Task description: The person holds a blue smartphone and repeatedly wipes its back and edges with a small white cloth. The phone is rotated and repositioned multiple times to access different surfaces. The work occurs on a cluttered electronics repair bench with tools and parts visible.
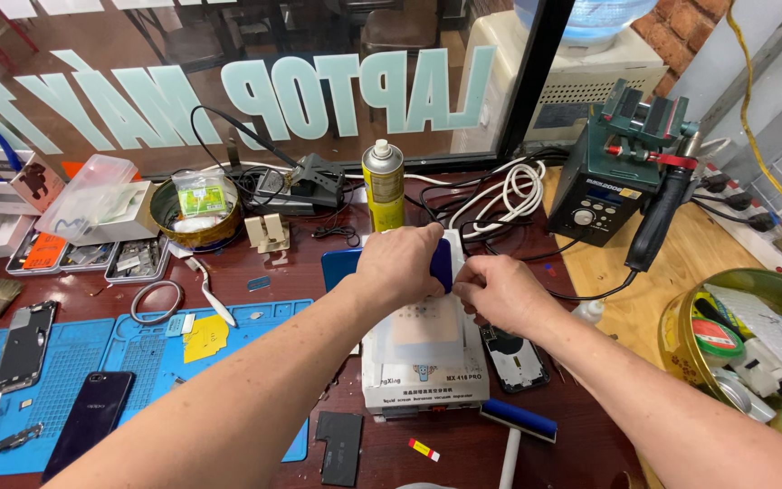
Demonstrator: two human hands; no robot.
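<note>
My left hand (397, 265) and my right hand (498, 292) meet over the far end of a white box-shaped heating machine (420, 376) at the middle of the table. Between them is a blue phone (442, 263) lying on the machine's top plate. The left hand covers and grips the phone from the left. My right fingers pinch at its right edge. Most of the phone is hidden under the hands.
A yellow spray can (383, 186) stands just behind the hands. Blue work mat (151, 358) at left carries a dark phone (90, 414) and an opened phone (23, 347). Hot-air station (610, 190) at back right, tin of tape rolls (742, 349) at right, blue roller (518, 421) in front.
</note>
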